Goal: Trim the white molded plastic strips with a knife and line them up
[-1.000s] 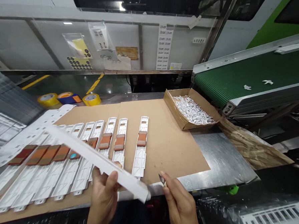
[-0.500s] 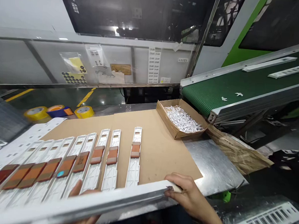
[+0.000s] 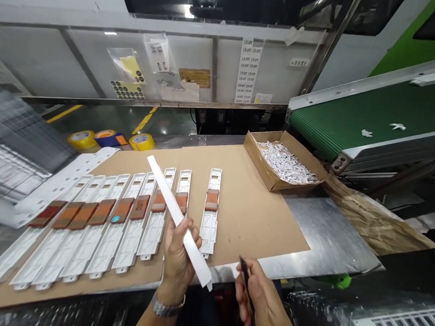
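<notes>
Two bare hands work at the lower middle of my view. The left hand (image 3: pixel 179 251), a metal-banded watch (image 3: pixel 168 306) at its wrist, grasps a long white strip (image 3: pixel 165 187), thumb across its face. The strip slants from the middle of the frame down towards the bottom, held up in front of the table. The right hand (image 3: pixel 256 294), just beside it at lower right of centre, is curled around a slim dark tool (image 3: pixel 246 283) that stands clear of the strip.

Beneath them I see a brown cardboard sheet (image 3: pixel 254 218) over a shiny metal tabletop (image 3: pixel 316 219), which lies bare towards the right. Nine ribbed white pieces (image 3: pixel 208 233) rest in a row from the left edge to the centre, each crossed by an orange-brown block (image 3: pixel 211 200); the last sits apart.

At the table's far right corner, an open cardboard box (image 3: pixel 259 160) holds a heap of small white parts (image 3: pixel 288 162), close to the end of a green conveyor belt (image 3: pixel 388 104). Crumpled brown paper (image 3: pixel 375 215) lies near it. Three rolls of tape (image 3: pixel 145 145) stand at upper left, before a green floor (image 3: pixel 168 124) with yellow lines. Across the top, I get a clear panel bearing a label sheet (image 3: pixel 247 72).
</notes>
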`<state>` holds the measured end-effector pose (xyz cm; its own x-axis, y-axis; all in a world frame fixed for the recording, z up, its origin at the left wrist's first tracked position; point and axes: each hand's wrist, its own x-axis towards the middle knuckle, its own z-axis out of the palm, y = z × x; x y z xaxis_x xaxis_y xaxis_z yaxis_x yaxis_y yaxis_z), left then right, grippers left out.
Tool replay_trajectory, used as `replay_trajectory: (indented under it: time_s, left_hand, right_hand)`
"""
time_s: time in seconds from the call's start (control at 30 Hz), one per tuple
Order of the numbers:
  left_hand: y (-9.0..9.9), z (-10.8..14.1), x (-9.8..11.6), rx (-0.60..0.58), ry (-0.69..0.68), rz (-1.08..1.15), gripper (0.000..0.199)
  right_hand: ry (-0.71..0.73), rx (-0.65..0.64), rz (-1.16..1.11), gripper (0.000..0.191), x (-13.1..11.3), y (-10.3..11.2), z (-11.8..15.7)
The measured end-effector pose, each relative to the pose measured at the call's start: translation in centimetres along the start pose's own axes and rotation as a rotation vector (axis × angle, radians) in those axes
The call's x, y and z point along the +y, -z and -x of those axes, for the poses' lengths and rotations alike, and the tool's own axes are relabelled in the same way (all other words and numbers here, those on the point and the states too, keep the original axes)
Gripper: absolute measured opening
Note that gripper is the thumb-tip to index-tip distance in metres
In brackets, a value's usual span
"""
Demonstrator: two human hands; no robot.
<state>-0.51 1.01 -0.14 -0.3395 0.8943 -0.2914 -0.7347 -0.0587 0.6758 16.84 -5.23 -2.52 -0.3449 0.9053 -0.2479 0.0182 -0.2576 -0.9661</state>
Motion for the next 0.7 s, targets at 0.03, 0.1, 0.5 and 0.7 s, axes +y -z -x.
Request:
replay_trajectory:
  time_s: [0.03,0.1,0.5,0.7]
  left_hand:
    - [0.2,-0.2,0.1,-0.006,0.007,-0.001,0.028]
    - [0.4,-0.4,0.1,-0.008,0.014,-0.007,0.028]
    - [0.6,0.0,-0.3,0.035,0.059,-0.028,0.031]
    - [0.2,-0.1,-0.6,0.077,0.082,-0.048,0.035]
  right_hand:
    - [0.011,-0.073,0.065,0.038,-0.2,0.1,0.4]
    - [0.1,-0.17,0.244,0.033,-0.5,0.0,0.9]
    - [0.386,0.121,0.761,0.029,0.3,-2.1,1.0]
    - [0.403,0.166,0.838,0.03,0.3,-2.2,0.7]
